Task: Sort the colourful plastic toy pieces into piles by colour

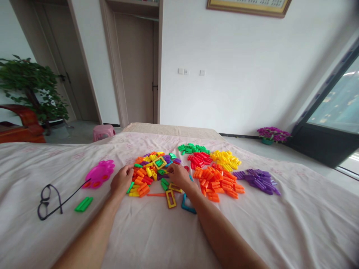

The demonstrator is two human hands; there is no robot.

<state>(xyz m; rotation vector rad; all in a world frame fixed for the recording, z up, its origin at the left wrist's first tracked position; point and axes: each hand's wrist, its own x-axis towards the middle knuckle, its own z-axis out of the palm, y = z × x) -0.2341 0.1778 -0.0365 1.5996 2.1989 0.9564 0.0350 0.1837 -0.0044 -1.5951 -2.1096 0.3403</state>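
A mixed pile of small plastic building blocks [141, 177] in orange, yellow, green, red and purple lies before me on the bed-like cloth surface. At the pile's left edge is my left hand [122, 180], its fingers curled together; what they hold, if anything, is hidden. My right hand [179, 175] reaches over the pile's right side with thumb and fingers pinched, and I cannot make out what is in them. A yellow square frame piece [159, 163] rests on top of the pile. Nearer me lie a yellow rectangular frame [171, 199] and a blue frame piece [188, 204], partly behind my right forearm.
Sorted heaps of green [193, 149], red [199, 160], yellow [226, 160], orange [217, 183] and purple blocks [260, 181] lie right. At left are a pink paw-shaped tray [102, 171], black eyeglasses [45, 203] and a green block piece [83, 204]. A pink stool [103, 132] stands beyond.
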